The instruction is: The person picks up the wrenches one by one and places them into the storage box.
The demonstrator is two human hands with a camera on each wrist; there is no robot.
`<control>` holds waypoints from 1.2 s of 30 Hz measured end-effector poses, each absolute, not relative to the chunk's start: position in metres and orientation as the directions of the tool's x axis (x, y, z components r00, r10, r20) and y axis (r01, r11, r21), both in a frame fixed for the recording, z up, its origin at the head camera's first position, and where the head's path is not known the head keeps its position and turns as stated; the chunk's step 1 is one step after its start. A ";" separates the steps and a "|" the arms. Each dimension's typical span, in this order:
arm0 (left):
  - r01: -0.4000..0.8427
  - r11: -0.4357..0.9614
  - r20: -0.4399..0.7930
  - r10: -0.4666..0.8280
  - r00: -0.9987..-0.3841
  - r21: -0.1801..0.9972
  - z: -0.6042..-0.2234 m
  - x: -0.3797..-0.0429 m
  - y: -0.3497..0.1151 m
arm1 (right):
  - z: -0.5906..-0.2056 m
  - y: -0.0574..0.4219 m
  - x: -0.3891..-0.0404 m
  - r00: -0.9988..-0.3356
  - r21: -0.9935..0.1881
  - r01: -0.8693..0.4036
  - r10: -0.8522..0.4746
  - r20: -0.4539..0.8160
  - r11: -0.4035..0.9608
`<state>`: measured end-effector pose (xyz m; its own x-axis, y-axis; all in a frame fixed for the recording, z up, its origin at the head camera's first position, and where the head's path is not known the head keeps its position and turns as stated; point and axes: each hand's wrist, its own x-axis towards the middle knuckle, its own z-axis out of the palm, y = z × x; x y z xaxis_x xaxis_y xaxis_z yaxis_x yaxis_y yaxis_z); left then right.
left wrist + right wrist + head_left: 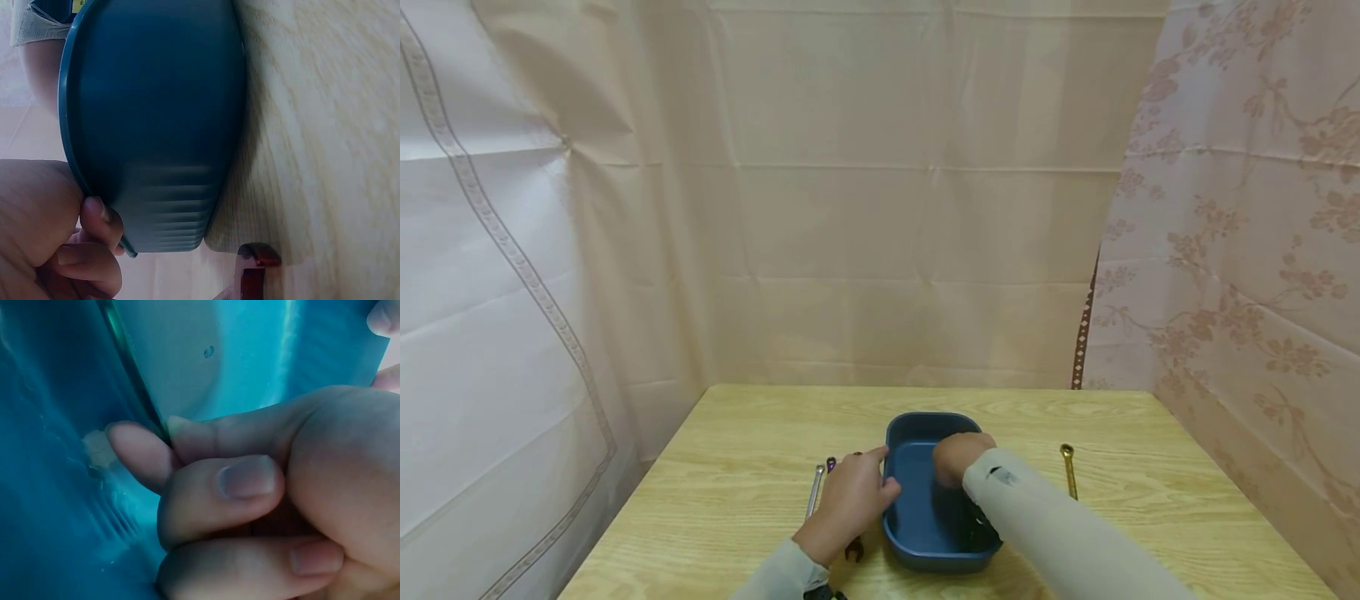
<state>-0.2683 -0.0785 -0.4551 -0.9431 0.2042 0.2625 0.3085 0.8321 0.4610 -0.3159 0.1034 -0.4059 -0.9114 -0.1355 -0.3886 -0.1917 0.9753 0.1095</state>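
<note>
A deep blue plastic bin (936,554) stands on the table in front of me. My left hand (850,500) grips its left rim, the thumb over the edge. Inside the bin, toward its right wall, is my right hand (958,457). Between its thumb and forefinger it pinches a slim, shiny green metal tool (128,359), seen in the right wrist view; most of the tool's length is hidden. Beside my left hand lie a silver wrench (815,492), a purple-ended wrench (831,463) and a dark red wrench (253,269), partly covered by that hand.
A gold wrench (1069,471) lies on the wooden table (1150,467) to the right of the bin, near my right sleeve (1060,525). Beige cloth (887,208) hangs behind the table, with white cloth at the left and flowered cloth at the right.
</note>
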 end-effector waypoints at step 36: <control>0.305 0.830 0.256 0.203 -0.945 0.466 -0.456 -0.268 -0.076 | -0.416 0.108 -0.322 -0.901 0.159 -0.194 -0.112 -0.418 0.968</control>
